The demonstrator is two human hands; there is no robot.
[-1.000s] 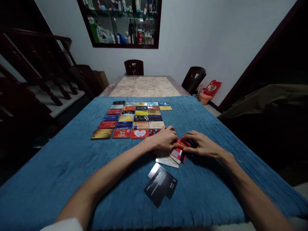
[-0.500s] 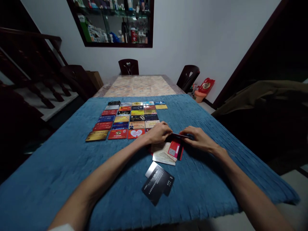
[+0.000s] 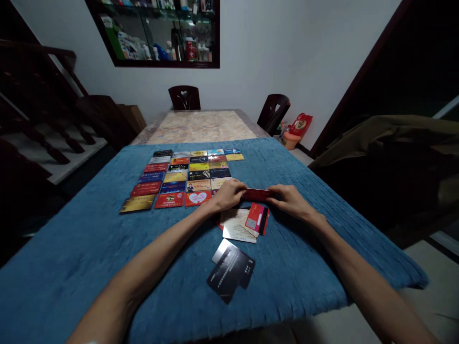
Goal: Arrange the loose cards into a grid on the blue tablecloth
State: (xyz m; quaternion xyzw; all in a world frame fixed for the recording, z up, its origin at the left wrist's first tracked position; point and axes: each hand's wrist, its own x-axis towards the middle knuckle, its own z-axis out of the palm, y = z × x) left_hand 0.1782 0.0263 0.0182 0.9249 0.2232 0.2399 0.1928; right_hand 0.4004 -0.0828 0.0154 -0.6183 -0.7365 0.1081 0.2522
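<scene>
My left hand (image 3: pixel 227 195) and my right hand (image 3: pixel 291 200) hold a dark red card (image 3: pixel 256 194) between them by its two short ends, a little above the blue cloth (image 3: pixel 89 239). Just below the held card lies a loose pile of cards (image 3: pixel 244 223), white and red. Nearer to me lie two black cards and a grey one (image 3: pixel 231 272), overlapping. To the left of my left hand a grid of several colourful cards (image 3: pixel 179 179) lies in neat rows on the cloth.
The blue cloth covers the near part of a long table with a marbled top (image 3: pixel 199 126). Two dark chairs (image 3: pixel 184 97) stand at the far end. A wooden stair rail (image 3: pixel 53 95) runs along the left. A dark cloth-covered object (image 3: pixel 387 143) sits at right.
Both hands lifted a dark red card off the loose pile and turned it flat between them. The camera view shifted a little to the right.
</scene>
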